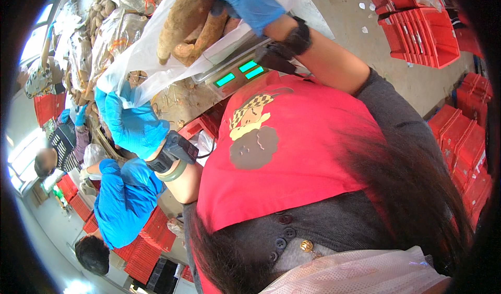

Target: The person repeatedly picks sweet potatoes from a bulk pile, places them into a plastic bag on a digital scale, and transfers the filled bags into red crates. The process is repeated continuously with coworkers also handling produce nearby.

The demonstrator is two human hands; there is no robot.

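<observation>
My left hand (131, 120), in a blue glove, pinches the near edge of a clear plastic bag (135, 53). Inside the bag lie several long brown root tubers (184, 20), some with soil on the skin. My right hand (246, 2), also blue-gloved, grips the far side of the bag's mouth, its darker thumb against a tuber. Where the fingertips close is partly hidden. The bag lies over a digital scale (238, 75) with lit green displays, right in front of my red apron (305, 137).
More tubers and filled plastic bags (117, 32) stretch along the table to the left. A person in blue (125, 200) and another in stripes (64, 149) stand there. Red crates (422, 39) are stacked on the right, with more red crates (143, 251) at lower left.
</observation>
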